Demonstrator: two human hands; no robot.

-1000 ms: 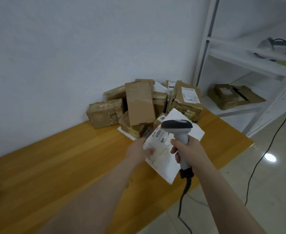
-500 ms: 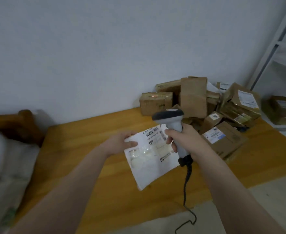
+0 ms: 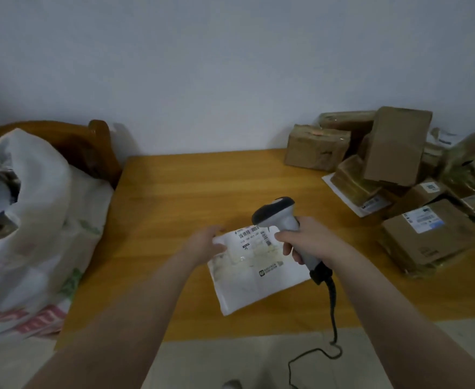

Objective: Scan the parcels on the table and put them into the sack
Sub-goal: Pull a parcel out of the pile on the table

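A white flat plastic mailer (image 3: 254, 272) bears a black-barcoded label; the grey-and-black handheld scanner (image 3: 282, 220) trails a black cord. Brown cardboard boxes (image 3: 396, 144) sit on the honey-yellow wooden counter (image 3: 174, 197). The white woven sack (image 3: 31, 220) shows red and green print.

Dim, soft, slightly blurred, edge-warped

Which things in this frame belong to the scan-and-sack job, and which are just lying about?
Job:
- white mailer, held by the left hand
- scanner, gripped by the right hand
- brown parcels piled on the table
- sack, left of the table

Just there:
- wooden furniture behind the sack
- floor
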